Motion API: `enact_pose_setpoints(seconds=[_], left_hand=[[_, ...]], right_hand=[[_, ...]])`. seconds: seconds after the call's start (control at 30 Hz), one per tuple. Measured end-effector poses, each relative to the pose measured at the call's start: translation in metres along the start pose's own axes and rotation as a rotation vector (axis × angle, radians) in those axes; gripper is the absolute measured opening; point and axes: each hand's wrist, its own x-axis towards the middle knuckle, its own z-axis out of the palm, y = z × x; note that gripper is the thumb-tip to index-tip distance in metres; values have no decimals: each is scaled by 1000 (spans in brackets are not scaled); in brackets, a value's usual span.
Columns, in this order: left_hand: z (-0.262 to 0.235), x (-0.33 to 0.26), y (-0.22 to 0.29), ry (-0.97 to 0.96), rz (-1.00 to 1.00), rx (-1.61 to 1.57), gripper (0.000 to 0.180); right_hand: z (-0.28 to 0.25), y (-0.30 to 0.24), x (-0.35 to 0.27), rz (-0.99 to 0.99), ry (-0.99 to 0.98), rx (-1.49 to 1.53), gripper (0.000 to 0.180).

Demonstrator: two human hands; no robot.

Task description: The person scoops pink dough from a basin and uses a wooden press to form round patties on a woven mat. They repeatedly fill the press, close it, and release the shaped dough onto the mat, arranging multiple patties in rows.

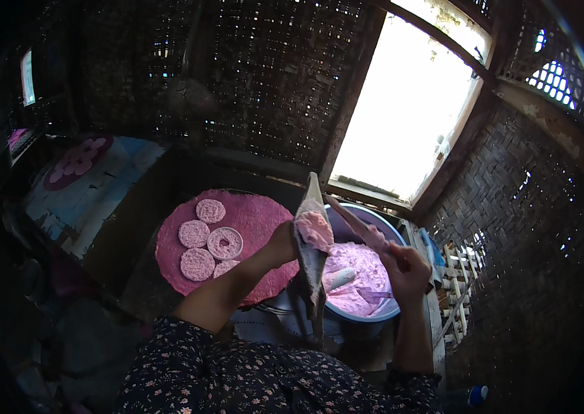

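My left hand [282,243] is closed on a greyish, sheet-like piece [313,265], pointed at both ends, which hides part of my fingers. I cannot make out its material. A lump of pink paste [314,230] sits on it. My right hand [409,270] grips a paste-smeared wooden spatula [357,224], its tip pointing up and left toward the sheet. Below both hands stands a blue-rimmed basin [368,319] of pink paste [361,265]. A pale cylindrical piece [340,278] and a purple utensil [375,294] stick out of that paste.
Left of the basin lies a round red mat [264,214] bearing several textured pink discs [194,234]. A white ring [239,238] encircles one pink piece there. Farther left, a worn panel [123,172] carries another round mat [57,181] with pink discs. A bright window [402,103] opens in the woven wall.
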Motion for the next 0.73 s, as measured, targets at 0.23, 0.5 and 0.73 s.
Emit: enact_pose_setpoints(seconds=[0.23, 0.5, 0.73], left_hand=[[-9, 9, 9, -53, -174, -153, 26], [13, 4, 19, -63, -33, 3, 29], [-11, -1, -11, -4, -198, -436, 34]], right_hand=[[16, -10, -21, -285, -113, -79, 17], [31, 8, -3, -94, -78, -134, 15], [3, 7, -34, -3, -355, 91, 14]])
